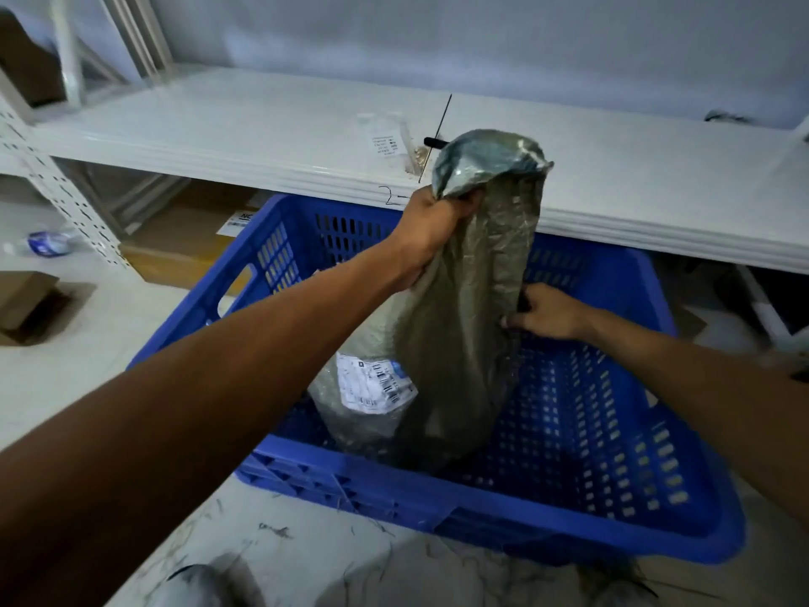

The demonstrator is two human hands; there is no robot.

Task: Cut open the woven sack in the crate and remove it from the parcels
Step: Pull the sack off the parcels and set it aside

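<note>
A grey-green woven sack (464, 308) stands stretched upward inside the blue plastic crate (547, 510). My left hand (431, 230) grips the sack near its bunched top and holds it high above the crate. My right hand (545, 313) pinches the sack's right edge lower down, with something small and dark between the fingers. A bubble-wrapped parcel (363, 396) with a white barcode label shows at the sack's lower left, resting on the crate floor.
A white metal shelf (262, 138) runs behind the crate with a small clear packet (387, 140) and a thin black rod on it. Cardboard boxes (184, 243) sit under the shelf and at the left. Loose fibres litter the floor in front.
</note>
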